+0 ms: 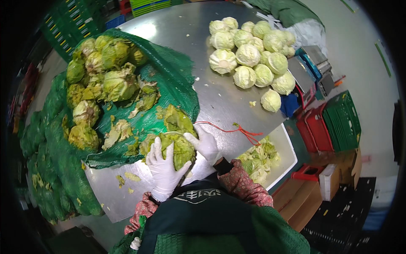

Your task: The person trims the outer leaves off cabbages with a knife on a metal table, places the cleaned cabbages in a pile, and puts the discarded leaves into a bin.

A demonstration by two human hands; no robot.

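A leafy green cabbage [177,147] lies at the table's near edge, in front of my body. My left hand [164,165], in a white glove, rests on its near left side with the fingers spread over the leaves. At its right side is my gloved right hand [205,143], thumb against the cabbage; its other fingers are partly hidden. A loose outer leaf [178,119] stands up just beyond the cabbage. Untrimmed, yellowed cabbages [119,85] and leaf scraps lie on an opened green mesh bag [171,73] to the left.
Pale trimmed cabbages [247,54] are piled on the steel table [215,104] at the far right. A red string [222,128] lies by my right hand. Below the right edge, a white bin [290,149] holds leaves. Full mesh sacks [63,177] stand at left, crates [341,122] at right.
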